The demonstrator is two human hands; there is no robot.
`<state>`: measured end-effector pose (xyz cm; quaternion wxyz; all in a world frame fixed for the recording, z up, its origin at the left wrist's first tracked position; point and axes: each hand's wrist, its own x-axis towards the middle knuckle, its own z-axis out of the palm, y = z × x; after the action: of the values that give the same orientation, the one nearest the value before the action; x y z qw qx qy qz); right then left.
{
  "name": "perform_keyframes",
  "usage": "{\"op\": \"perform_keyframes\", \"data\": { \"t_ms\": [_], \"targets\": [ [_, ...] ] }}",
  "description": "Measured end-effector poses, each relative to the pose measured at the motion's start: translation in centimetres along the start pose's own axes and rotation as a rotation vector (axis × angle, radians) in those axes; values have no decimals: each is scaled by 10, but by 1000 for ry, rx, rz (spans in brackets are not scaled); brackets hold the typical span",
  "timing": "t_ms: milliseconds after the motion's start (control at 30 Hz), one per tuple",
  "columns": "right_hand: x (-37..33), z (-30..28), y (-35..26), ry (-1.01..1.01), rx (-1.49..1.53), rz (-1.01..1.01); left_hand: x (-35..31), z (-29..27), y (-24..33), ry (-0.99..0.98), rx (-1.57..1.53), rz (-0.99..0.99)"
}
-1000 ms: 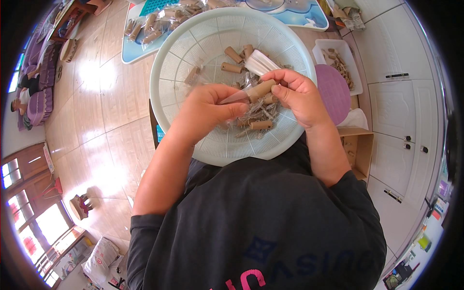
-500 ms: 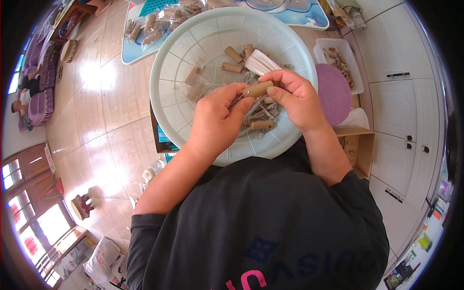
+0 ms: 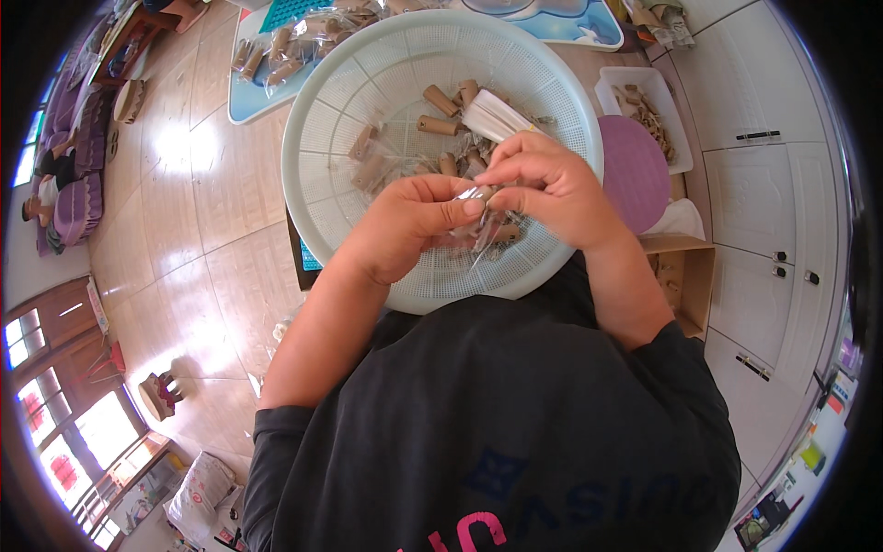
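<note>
A left hand (image 3: 409,225) and right hand (image 3: 552,189) pinch a plastic-wrapped tube (image 3: 482,194) over a basket (image 3: 291,170), purple disc (image 3: 636,175) at its three o'clock.

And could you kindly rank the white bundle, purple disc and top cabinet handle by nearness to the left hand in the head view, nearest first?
1. White bundle: in the basket, ahead of the left hand.
2. Purple disc: right of the basket.
3. Top cabinet handle: far right.
</note>
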<state>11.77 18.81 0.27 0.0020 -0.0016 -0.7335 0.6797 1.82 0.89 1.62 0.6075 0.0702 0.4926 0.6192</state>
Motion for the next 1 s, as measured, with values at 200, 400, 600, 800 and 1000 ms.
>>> {"op": "perform_keyframes", "data": {
  "t_ms": [200,400,600,800,1000],
  "targets": [
    [3,15,6,248,-12,-179,2,1,-5,98,-71,109],
    [0,24,6,254,-96,-130,6,1,-8,205,-85,182],
    [5,21,9,259,-22,-143,7,-4,-14,166,-208,232],
    [15,29,-8,501,-403,-341,7,12,-12,365,-63,389],
    [27,33,6,547,-455,-425,11,19,-21,390,173,484]
  ]
}}
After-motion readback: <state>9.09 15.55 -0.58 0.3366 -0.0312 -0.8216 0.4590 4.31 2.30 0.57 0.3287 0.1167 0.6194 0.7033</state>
